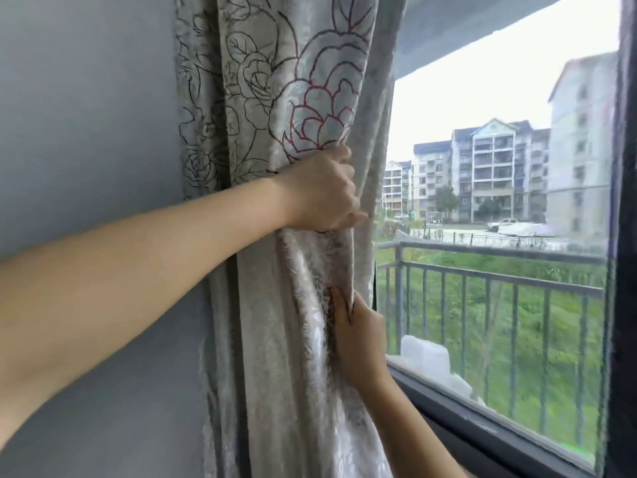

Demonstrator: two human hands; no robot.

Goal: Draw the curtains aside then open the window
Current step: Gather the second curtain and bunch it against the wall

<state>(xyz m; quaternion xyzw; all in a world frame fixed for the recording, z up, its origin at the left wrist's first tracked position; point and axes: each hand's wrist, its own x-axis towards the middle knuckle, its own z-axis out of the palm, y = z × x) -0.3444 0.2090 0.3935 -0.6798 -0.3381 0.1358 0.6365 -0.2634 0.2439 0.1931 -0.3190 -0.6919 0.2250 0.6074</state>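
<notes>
A grey curtain [275, 81] with outlined flowers hangs bunched against the left side of the window. My left hand [324, 191] grips the gathered folds at mid height, fingers closed around the cloth. Lower down, my right hand [358, 336] pinches the curtain's right edge, its fingers tucked into the fabric. To the right, the window [499, 201] is uncovered; its glass pane shows the outside. The dark frame runs along the bottom [482, 432] and the right side [624, 236].
A plain grey wall [86, 115] fills the left. Outside the glass stand a metal balcony railing [482, 267], a white container [425, 353] on the ledge, grass and apartment blocks.
</notes>
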